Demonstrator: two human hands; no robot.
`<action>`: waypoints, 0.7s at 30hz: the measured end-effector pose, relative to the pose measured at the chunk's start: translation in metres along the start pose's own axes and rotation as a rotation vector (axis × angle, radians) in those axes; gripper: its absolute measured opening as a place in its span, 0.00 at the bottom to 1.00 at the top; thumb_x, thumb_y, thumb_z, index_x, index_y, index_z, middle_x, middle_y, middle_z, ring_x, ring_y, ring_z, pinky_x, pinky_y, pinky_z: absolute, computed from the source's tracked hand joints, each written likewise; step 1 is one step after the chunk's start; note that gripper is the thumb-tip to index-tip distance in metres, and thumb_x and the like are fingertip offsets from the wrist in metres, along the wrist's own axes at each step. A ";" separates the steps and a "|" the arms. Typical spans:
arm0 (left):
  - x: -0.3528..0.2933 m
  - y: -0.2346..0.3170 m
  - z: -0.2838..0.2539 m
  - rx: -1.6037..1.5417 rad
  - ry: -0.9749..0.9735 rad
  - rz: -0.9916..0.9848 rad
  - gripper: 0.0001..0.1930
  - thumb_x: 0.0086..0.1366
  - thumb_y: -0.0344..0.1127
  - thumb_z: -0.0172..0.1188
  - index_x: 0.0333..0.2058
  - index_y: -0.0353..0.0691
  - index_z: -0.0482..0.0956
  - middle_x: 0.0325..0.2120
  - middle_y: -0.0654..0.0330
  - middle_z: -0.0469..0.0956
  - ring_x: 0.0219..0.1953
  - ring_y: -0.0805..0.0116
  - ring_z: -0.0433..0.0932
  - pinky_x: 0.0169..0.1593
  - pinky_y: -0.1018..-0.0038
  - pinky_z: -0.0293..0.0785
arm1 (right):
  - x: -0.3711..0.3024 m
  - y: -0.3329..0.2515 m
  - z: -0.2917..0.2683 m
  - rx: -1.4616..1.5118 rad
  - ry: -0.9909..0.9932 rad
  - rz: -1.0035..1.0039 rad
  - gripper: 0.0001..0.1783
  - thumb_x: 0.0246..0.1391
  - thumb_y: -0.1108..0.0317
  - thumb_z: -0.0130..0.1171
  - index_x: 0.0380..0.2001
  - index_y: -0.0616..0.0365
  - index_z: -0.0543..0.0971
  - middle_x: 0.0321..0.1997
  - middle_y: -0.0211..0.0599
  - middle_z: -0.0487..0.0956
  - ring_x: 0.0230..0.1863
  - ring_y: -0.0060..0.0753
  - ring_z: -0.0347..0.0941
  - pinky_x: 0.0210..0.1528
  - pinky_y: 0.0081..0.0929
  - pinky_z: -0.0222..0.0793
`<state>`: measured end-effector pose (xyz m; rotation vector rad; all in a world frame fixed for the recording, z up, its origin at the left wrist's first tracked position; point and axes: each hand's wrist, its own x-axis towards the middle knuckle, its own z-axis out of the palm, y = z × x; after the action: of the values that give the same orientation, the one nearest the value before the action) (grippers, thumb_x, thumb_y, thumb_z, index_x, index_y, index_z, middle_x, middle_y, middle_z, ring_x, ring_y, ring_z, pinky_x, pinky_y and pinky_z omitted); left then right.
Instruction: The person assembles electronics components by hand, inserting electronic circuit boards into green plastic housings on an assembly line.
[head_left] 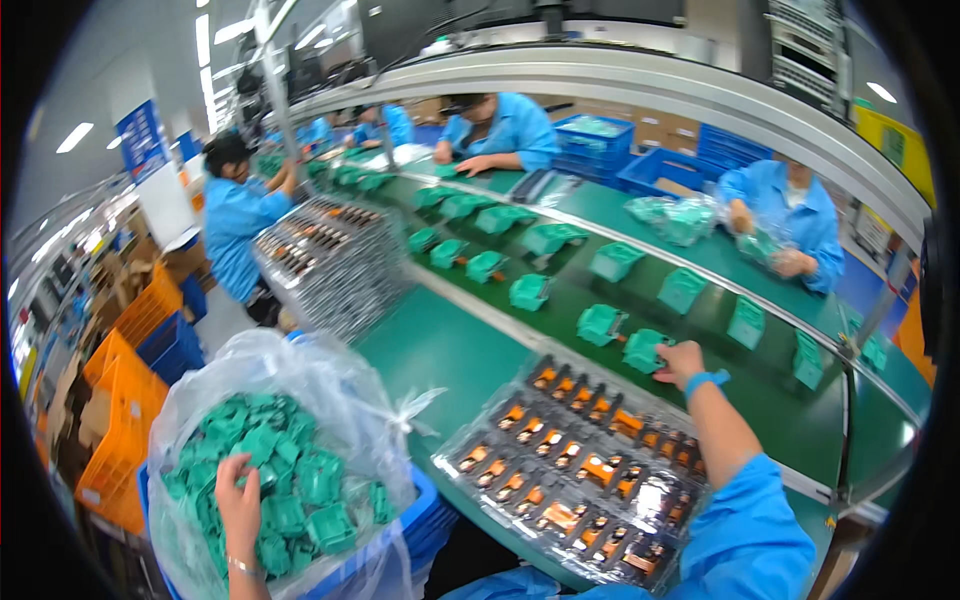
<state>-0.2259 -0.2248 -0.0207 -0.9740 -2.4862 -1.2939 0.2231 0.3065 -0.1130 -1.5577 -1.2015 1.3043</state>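
Observation:
My left hand (238,495) hovers over a heap of green plastic housings (275,515) in a clear plastic bag (300,365), which lines a blue crate (425,505) at the left. Its fingers are loosely bent and apart, with nothing visible between them. At the near side of the green conveyor belt (570,285), my right hand (683,362), with a blue wristband, pinches the edge of a green plastic housing (645,350). Under my right forearm lies a clear tray (575,470) of small orange and black parts.
More green housings (610,260) stand in rows along the belt. A tall stack of clear trays (330,265) rises at the left of the table. Co-workers in blue sit across the belt; one handles a clear bag (675,218). Orange crates (125,440) stand far left.

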 end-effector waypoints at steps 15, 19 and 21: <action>0.111 -0.047 0.114 0.630 -0.462 0.297 0.21 0.47 0.37 0.64 0.42 0.42 0.77 0.40 0.53 0.76 0.45 0.54 0.73 0.48 0.62 0.70 | -0.214 -0.042 0.005 -0.147 -0.352 -0.724 0.04 0.50 0.80 0.54 0.30 0.66 0.77 0.35 0.34 0.74 0.33 0.21 0.71 0.36 0.18 0.68; 0.122 -0.055 0.151 1.151 -0.647 0.271 0.17 0.49 0.41 0.60 0.39 0.46 0.79 0.39 0.57 0.77 0.45 0.58 0.74 0.46 0.62 0.68 | -0.239 -0.049 -0.007 -0.397 -0.281 -0.964 0.04 0.48 0.80 0.57 0.29 0.65 0.78 0.32 0.41 0.77 0.33 0.33 0.74 0.35 0.25 0.70; 0.121 -0.089 0.158 1.263 -0.636 0.330 0.11 0.52 0.38 0.56 0.34 0.49 0.81 0.36 0.59 0.78 0.43 0.61 0.75 0.43 0.64 0.67 | -0.236 -0.043 -0.009 -0.416 -0.247 -0.968 0.04 0.48 0.80 0.57 0.30 0.64 0.78 0.32 0.41 0.78 0.32 0.35 0.74 0.35 0.27 0.70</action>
<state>-0.3525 -0.0805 -0.1244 -1.3378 -2.5504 0.7952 0.2159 0.0909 -0.0083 -0.8197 -2.1153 0.6138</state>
